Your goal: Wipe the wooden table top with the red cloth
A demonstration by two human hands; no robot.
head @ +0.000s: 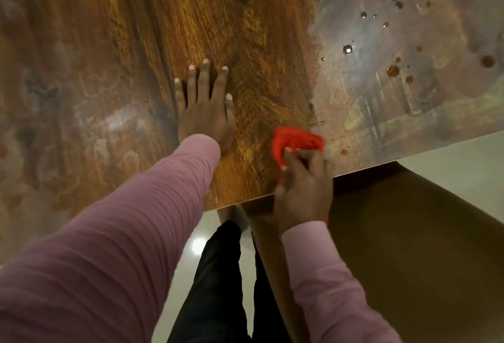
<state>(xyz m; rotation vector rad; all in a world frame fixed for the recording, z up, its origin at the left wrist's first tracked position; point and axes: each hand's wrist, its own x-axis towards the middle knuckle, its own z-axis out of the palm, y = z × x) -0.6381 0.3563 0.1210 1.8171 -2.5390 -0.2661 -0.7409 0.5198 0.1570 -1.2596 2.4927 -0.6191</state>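
The left hand (204, 108) is laid flat, fingers spread, on the wooden tabletop (122, 42). The red cloth (296, 142) is bunched in the closed right hand (302, 190) and pressed down near the tabletop's front edge.

We see a glossy wooden table top (259, 51) with strong grain and wet droplets (392, 70), a soft crumpled red cloth (296, 142), and ribbed knit sleeves (122, 220).
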